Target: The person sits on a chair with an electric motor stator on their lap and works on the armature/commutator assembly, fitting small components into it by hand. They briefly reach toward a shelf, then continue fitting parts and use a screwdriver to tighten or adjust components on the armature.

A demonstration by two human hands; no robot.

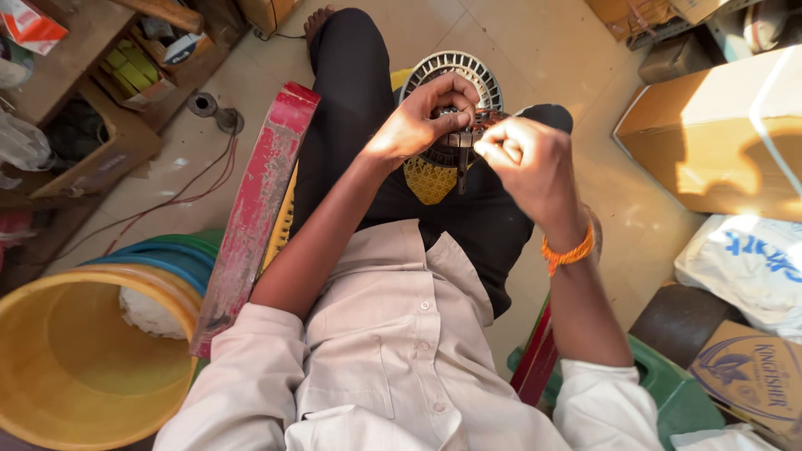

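While seated, both hands (476, 138) grip motor (451, 75).

We see a tiled floor (535, 50) bearing a yellow tub (75, 367), cardboard box (718, 134), white sack (748, 263) and red wire (180, 196).

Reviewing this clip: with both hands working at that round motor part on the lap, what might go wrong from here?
1. The round finned motor part rests only on the person's lap, so it may slide to the tiled floor.
2. The left hand and right hand pinch something small at its rim; it could drop and be lost.
3. Harsh sunlight and shadow may hide fine detail.
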